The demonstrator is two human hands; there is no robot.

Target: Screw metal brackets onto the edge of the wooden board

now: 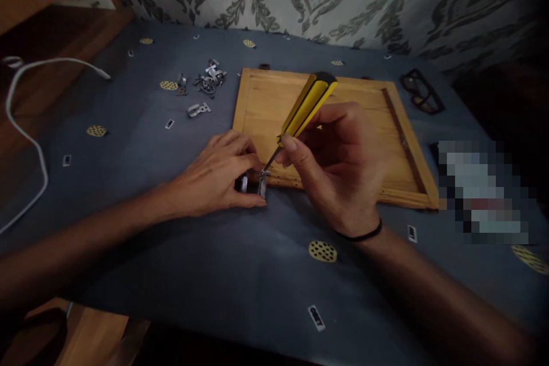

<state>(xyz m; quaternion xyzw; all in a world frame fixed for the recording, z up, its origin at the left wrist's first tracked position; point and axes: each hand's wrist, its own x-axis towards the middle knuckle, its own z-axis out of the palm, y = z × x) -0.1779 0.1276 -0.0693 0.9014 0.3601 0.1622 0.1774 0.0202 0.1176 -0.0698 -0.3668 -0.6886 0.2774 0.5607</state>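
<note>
My right hand (349, 166) grips a yellow-and-black screwdriver (307, 104), its thumb and fingers closed around the lower handle. The tool is tilted, and its tip meets a small metal hinge (262, 185) at the near edge of a framed wooden panel (274, 106). My left hand (221, 171) is closed around that hinge, with the thumb below and the fingers resting over the panel's near left corner. The fingers partly cover the hinge, and the screw under the tip is too small to make out.
Loose metal hinges and small hardware (210, 77) lie beyond my left hand, with one separate hinge (198, 109) nearer. Glasses (422, 91) and a blurred-out object (480, 189) lie to the right. A white cable (36, 143) curves along the left of the patterned blue tablecloth (193, 274).
</note>
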